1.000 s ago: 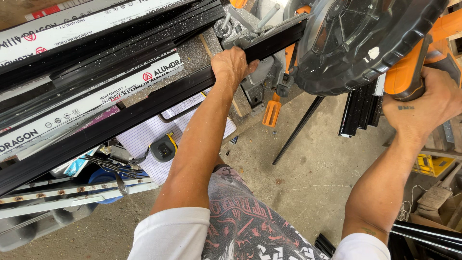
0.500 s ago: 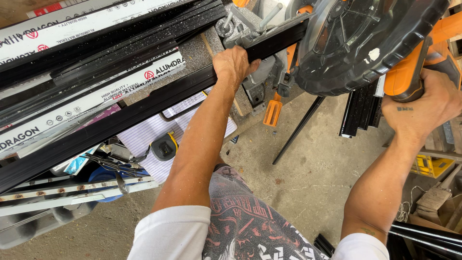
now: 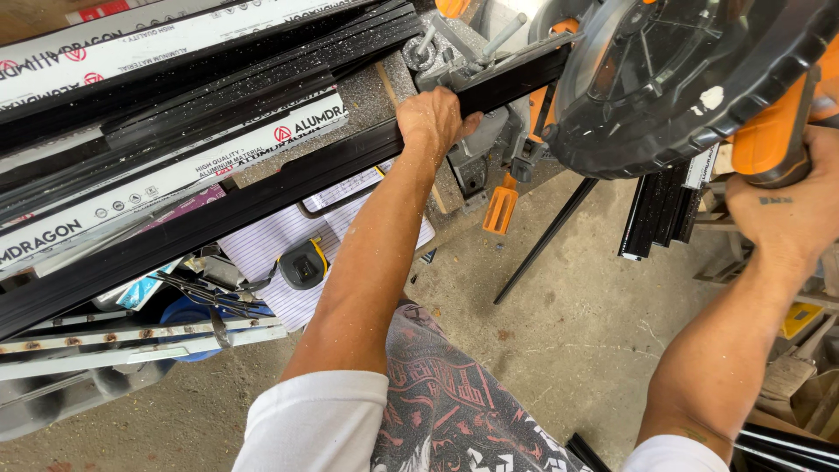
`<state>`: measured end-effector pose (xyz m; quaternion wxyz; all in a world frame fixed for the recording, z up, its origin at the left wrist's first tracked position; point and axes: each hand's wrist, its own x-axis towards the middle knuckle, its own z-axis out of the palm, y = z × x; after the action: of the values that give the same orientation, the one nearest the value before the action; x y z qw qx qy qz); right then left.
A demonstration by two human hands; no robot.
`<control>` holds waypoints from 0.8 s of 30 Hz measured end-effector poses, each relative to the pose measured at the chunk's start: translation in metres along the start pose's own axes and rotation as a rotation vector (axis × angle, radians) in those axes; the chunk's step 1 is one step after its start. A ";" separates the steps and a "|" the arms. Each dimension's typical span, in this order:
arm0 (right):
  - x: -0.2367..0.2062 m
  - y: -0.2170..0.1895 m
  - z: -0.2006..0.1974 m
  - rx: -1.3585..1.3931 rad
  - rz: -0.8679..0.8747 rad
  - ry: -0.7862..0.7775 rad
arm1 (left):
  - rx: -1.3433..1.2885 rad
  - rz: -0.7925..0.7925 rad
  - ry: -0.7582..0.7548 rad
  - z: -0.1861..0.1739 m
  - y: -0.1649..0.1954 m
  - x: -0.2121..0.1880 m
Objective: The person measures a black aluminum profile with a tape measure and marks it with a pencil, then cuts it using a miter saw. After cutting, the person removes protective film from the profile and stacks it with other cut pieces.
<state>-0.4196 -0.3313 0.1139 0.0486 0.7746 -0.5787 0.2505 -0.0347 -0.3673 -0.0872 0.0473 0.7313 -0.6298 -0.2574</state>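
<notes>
Long black profile [image 3: 262, 205] lies w/ long axis diagonal, low left end rising to the right under the saw's blade guard [image 3: 673, 79]. Left hand [image 3: 433, 122] fingers clenched on it near the saw. Right hand [image 3: 786, 218] fingers wrapped round the orange handle [image 3: 773, 135].

Left hand [image 3: 430, 118] sits on the long aluminium profile [image 3: 262, 197], which runs from lower left up into the miter saw [image 3: 664, 79] at upper right; right hand [image 3: 786, 214] is on the saw handle [image 3: 769, 144], right of the blade guard. More stacked profiles [image 3: 175, 79] lie behind the long one. Below it sit a lined notepad [image 3: 271, 245] with a tape measure [image 3: 303, 262] on it, and short offcuts [image 3: 660, 210] hang under the saw.
</notes>
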 end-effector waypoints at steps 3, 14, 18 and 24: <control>0.009 0.020 0.001 0.107 0.082 -0.052 | -0.009 -0.010 -0.021 0.000 -0.001 0.000; 0.022 0.130 0.012 -0.300 0.127 -0.322 | 0.003 0.007 0.002 0.000 0.000 0.001; 0.015 0.128 0.012 -0.349 0.070 -0.310 | 0.004 -0.006 -0.003 0.001 -0.001 0.002; 0.011 0.101 0.011 -0.381 0.164 -0.304 | 0.011 0.007 0.001 0.007 -0.001 0.006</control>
<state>-0.5066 -0.3780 0.0871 0.0853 0.7307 -0.6770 0.0207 -0.0359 -0.3709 -0.0953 0.0444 0.7295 -0.6338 -0.2534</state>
